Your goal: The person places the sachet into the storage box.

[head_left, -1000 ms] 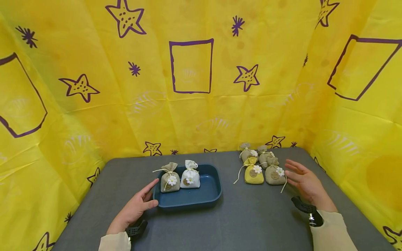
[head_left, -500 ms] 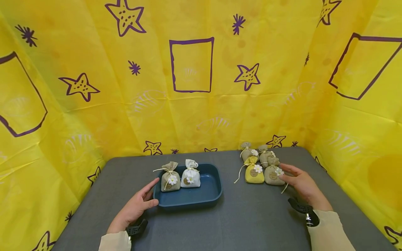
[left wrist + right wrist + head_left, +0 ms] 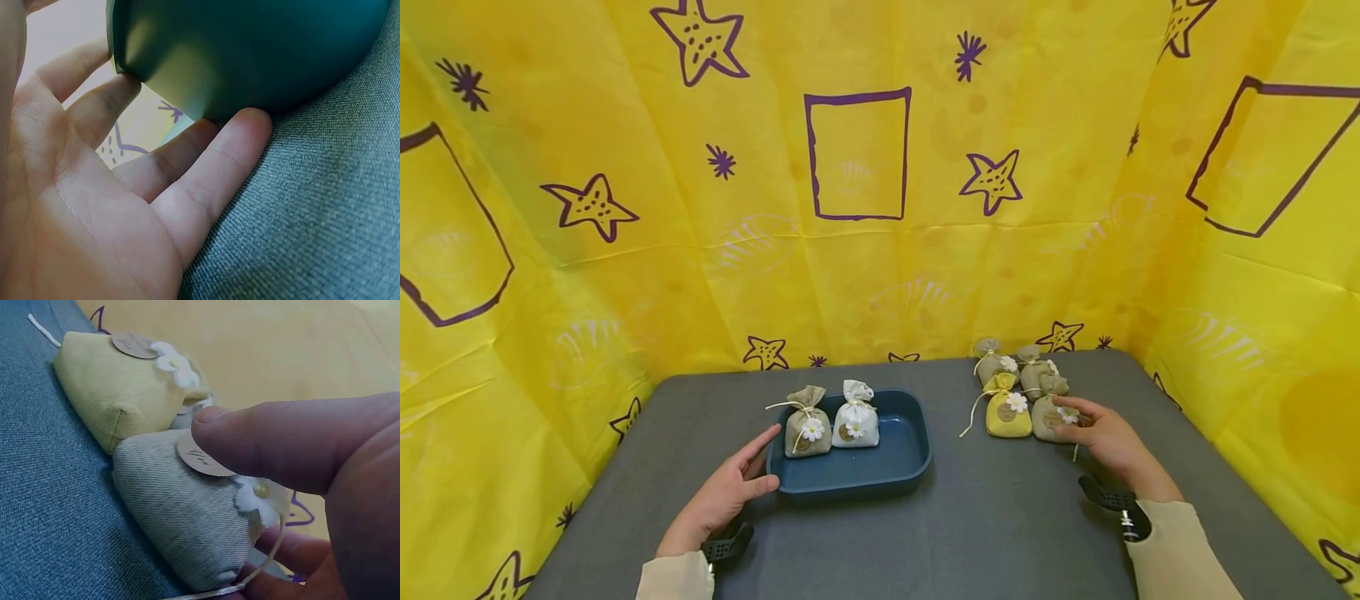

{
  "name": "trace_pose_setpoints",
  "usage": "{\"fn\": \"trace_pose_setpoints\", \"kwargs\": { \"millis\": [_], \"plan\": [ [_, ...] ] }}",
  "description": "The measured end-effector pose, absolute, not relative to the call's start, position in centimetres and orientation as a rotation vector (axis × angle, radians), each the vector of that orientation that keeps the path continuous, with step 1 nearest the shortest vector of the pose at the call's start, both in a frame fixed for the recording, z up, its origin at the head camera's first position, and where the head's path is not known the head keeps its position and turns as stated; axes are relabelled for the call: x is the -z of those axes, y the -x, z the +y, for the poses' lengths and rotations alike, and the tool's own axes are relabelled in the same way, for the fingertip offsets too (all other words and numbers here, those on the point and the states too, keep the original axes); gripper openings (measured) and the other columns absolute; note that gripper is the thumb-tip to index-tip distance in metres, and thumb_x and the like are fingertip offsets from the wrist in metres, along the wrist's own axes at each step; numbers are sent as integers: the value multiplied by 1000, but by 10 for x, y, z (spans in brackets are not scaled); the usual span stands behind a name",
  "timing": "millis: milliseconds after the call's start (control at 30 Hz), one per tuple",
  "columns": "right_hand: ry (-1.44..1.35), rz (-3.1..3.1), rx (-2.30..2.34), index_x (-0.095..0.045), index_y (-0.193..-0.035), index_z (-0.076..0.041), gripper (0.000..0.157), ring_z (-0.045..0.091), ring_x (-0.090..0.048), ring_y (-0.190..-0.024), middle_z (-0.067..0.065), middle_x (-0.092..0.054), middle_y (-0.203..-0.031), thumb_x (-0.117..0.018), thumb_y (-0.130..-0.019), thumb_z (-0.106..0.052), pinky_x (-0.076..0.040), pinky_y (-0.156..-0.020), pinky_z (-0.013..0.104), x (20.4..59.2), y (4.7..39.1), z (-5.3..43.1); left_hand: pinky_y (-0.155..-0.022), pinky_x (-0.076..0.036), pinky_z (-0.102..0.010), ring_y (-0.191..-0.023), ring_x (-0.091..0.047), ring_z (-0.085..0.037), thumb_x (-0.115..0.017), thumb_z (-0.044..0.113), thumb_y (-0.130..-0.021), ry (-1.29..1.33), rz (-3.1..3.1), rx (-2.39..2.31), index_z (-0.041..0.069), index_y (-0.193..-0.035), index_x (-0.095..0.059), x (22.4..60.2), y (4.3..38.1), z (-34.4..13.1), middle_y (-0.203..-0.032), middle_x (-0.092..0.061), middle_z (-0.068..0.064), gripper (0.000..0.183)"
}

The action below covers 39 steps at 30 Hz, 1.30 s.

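My left hand (image 3: pixel 718 500) rests at the left end of a blue rectangular tray (image 3: pixel 857 482), its extended fingertips and thumb touching the wall. Inside the tray stand a beige drawstring sachet (image 3: pixel 805 437) and a white one (image 3: pixel 856 425), each with a white flower. On the right, my right hand (image 3: pixel 1108 442) pinches a greyish-beige sachet (image 3: pixel 1043 421). The right wrist view has the thumb (image 3: pixel 262 444) over its round label and fingers behind, partly hidden. A yellow sachet (image 3: pixel 1009 417) sits against its left side.
Two more beige sachets, one at the left (image 3: pixel 989 371) and one at the right (image 3: pixel 1032 375), stand behind the yellow one. A grey cloth (image 3: pixel 970 517) covers the table. Yellow printed curtains (image 3: pixel 865 283) enclose the back and both sides.
My right hand has moved left onto the front right sachet, its thumb coming over the front and its fingers behind. The left hand and tray stay put.
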State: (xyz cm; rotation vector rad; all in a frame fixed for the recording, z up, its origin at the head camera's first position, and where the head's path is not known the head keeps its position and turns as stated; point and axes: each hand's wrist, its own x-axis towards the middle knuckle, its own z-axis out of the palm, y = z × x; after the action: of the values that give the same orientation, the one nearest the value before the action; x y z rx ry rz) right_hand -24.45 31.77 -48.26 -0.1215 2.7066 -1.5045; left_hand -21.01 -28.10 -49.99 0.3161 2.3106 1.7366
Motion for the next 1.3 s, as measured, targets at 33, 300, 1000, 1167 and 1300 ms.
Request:
{"fn": "trace_pose_setpoints", "kwargs": {
  "millis": [33, 300, 1000, 1167, 1300],
  "plan": [
    [111, 2712, 1499, -56, -140, -6, 60, 47, -44, -125, 27, -45, -145, -76, -90, -32, -43, -94, 57, 483, 245, 317, -109, -29, -49, -145, -19, -40, -67, 16, -97, -320, 2310, -1735, 18, -159, -26, 500, 210, -281, -164, -11, -18, 74],
    [118, 2729, 1487, -63, -131, -4, 50, 38, -53, -113, 24, -55, -133, -77, -89, -28, -47, -83, 42, 481, 242, 313, -108, -32, -43, -145, -19, -38, -66, 15, -98, -337, 2293, -1746, 16, -160, -25, 499, 211, -280, -163, -11, -18, 74],
    [193, 2780, 1366, -67, -125, -7, 40, 37, -57, -106, 20, -60, -128, -76, -90, -25, -50, -78, 43, 479, 240, 316, -109, -27, -49, -145, -18, -39, -67, 17, -98, -307, 2287, -1743, 16, -160, -25, 501, 211, -281, -163, -10, -20, 75],
    [218, 2817, 1337, -65, -131, -6, 46, 44, -55, -114, 22, -57, -133, -76, -91, -26, -51, -83, 46, 480, 241, 317, -110, -27, -50, -145, -17, -39, -66, 16, -98, -305, 2280, -1747, 16, -160, -24, 500, 211, -280, -163, -10, -19, 75],
    [171, 2846, 1339, -70, -123, -8, 40, 41, -57, -110, 21, -60, -129, -78, -88, -26, -51, -77, 40, 481, 240, 318, -110, -26, -51, -145, -17, -40, -67, 17, -98, -306, 2282, -1744, 16, -160, -25, 499, 211, -280, -164, -10, -19, 75]
  ]
}}
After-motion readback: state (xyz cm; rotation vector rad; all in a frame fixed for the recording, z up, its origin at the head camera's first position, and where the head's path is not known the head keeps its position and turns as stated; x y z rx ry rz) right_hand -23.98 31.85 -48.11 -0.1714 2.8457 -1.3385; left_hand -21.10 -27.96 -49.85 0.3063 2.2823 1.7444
